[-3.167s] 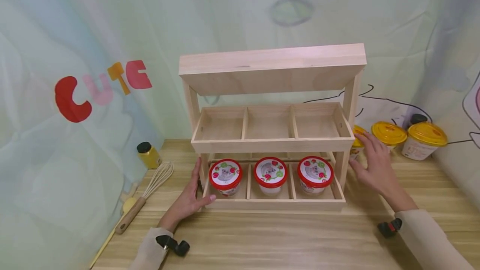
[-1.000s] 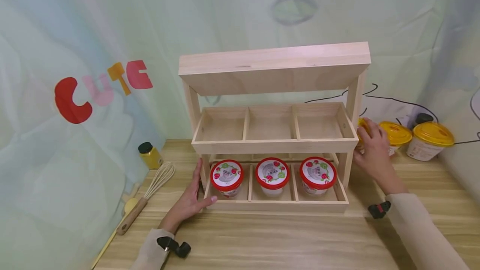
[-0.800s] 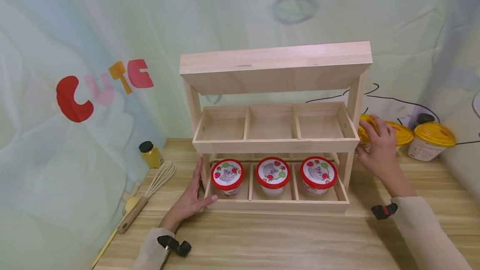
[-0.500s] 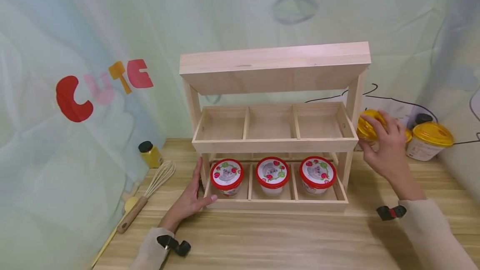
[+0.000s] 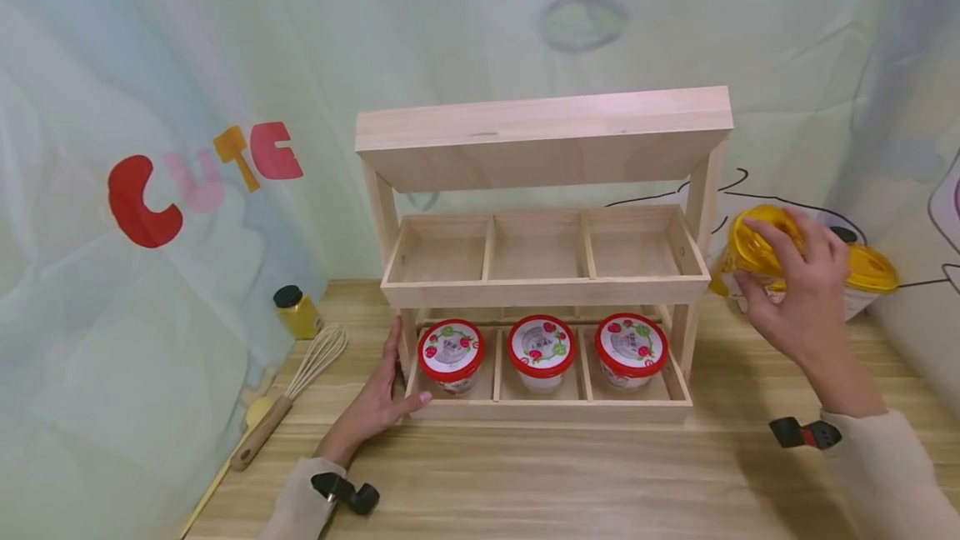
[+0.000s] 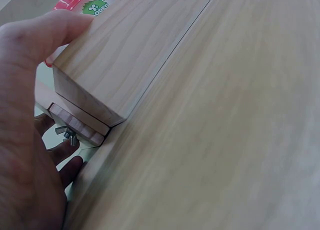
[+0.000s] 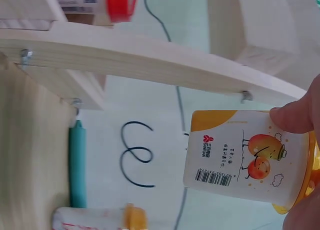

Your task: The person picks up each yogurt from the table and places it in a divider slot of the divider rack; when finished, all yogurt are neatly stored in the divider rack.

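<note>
The left hand [image 5: 375, 407] rests flat against the lower left corner of the wooden rack [image 5: 543, 282], fingers straight, gripping nothing. Farther off, the right hand [image 5: 798, 298] grips a yellow-lidded cup [image 5: 753, 248] by its lid, lifted clear of the table [image 5: 570, 482] just right of the rack's middle shelf; another yellow-lidded tub [image 5: 870, 273] stands behind.

R wrist view: thumb of the right hand [image 7: 305, 140] presses the side of a yellow-lidded cup [image 7: 240, 157] w/ peach artwork & a barcode, held off the table; the cup's lid shows at the pic's right edge. Wooden shelf [image 7: 150, 60] spans the top, w/ metal screws at its joints. A red-lidded cup [image 7: 107, 2] sits in the rack. Another yellow-lidded cup [image 7: 100, 219] is at bottom, blurred. Black squiggle on the pale backdrop [image 7: 135, 155].
</note>
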The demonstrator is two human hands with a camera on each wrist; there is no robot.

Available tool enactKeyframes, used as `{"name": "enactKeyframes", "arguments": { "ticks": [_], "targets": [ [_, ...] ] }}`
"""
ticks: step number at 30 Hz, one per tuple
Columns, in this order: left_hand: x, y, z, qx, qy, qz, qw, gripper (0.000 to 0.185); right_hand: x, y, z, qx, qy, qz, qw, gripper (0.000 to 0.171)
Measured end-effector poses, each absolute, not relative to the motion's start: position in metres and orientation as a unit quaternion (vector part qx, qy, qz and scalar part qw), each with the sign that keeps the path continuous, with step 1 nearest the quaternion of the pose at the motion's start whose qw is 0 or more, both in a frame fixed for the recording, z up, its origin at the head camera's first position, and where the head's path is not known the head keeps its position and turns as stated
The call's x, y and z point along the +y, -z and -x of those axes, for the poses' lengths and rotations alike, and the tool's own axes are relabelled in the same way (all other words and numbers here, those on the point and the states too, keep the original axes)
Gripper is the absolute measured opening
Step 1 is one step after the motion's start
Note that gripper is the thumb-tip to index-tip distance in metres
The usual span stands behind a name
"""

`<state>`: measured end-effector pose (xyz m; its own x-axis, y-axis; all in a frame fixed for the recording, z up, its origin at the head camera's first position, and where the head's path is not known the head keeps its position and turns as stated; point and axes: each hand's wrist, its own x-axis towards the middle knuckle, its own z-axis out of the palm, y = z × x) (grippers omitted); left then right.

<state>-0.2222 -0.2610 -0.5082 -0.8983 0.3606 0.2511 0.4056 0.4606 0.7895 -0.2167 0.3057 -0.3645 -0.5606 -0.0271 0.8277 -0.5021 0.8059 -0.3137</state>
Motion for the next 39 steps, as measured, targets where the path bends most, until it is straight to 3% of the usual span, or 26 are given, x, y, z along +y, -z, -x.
{"name": "enactKeyframes", "arguments": {
  "ticks": [11,26,39],
  "targets": [
    [-0.262,0.509,0.222,-0.855,0.466,0.226,0.026,0.133,0.299,0.332,0.19,-0.848,-0.279,-0.138,0.43,0.064],
    [-0.261,0.508,0.222,-0.854,0.468,0.225,0.023,0.132,0.271,0.293,0.18,-0.808,-0.271,-0.21,0.479,0.056],
    [-0.261,0.508,0.221,-0.856,0.468,0.22,0.025,0.131,0.243,0.284,0.187,-0.82,-0.284,-0.229,0.441,0.063]
  ]
}}
